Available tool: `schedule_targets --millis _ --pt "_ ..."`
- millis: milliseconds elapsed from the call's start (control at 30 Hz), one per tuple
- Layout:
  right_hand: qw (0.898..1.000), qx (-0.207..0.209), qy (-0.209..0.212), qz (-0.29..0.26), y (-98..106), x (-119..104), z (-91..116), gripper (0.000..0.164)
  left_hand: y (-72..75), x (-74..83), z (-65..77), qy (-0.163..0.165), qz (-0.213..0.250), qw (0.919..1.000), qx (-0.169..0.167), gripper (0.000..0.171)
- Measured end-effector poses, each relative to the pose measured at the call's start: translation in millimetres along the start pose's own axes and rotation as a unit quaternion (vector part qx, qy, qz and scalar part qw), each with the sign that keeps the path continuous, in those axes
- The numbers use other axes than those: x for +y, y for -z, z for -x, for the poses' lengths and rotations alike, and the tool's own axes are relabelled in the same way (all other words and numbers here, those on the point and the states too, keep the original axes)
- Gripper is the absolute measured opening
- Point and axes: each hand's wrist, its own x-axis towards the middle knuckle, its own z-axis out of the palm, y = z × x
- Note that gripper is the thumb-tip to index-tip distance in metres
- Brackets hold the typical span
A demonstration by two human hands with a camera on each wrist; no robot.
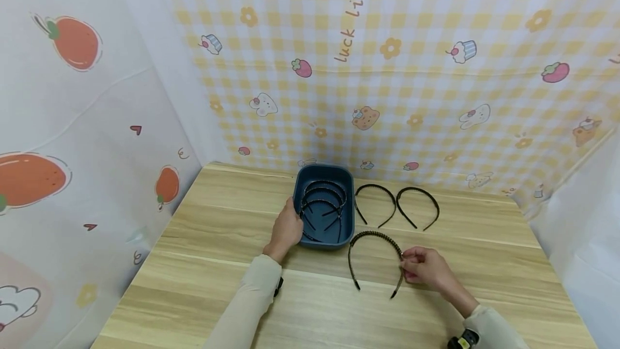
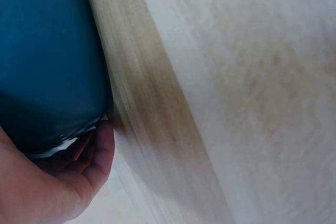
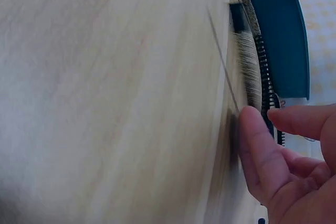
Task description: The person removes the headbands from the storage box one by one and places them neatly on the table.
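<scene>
With our right hand [image 1: 427,268] we are pinching a headband [image 1: 375,234] by its right side, near the front right corner of the box [image 1: 329,245] our left hand [image 1: 287,228] is holding. We are judging it light and springy, best gripped along 1 thin leg.

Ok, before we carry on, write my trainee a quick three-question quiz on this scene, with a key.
1. Which hand pinches a headband?
2. True or false: the left hand is away from the bin.
3. How many headbands lie outside the bin with no hand on them?

Key:
1. The right hand.
2. False; it holds the bin's left side.
3. Two.
</scene>
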Motion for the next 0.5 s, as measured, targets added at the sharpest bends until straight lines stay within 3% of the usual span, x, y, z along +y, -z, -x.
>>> schedule_targets --millis 167,333,500 --pt "0.999 -0.012 0.015 0.029 8.4 -6.3 0.8 0.027 -0.1 0.3 0.6 -0.003 0.002 1.0 0.002 0.057" --pt "0.995 0.02 0.054 0.084 14.3 -17.7 -7.2 0.027 0.3 1.4 1.8 -0.003 0.007 1.0 0.0 0.057" --pt "0.996 0.028 0.07 0.052 7.9 -37.0 -22.1 0.029 -0.6 1.6 1.2 -0.002 0.008 1.0 0.005 0.058"
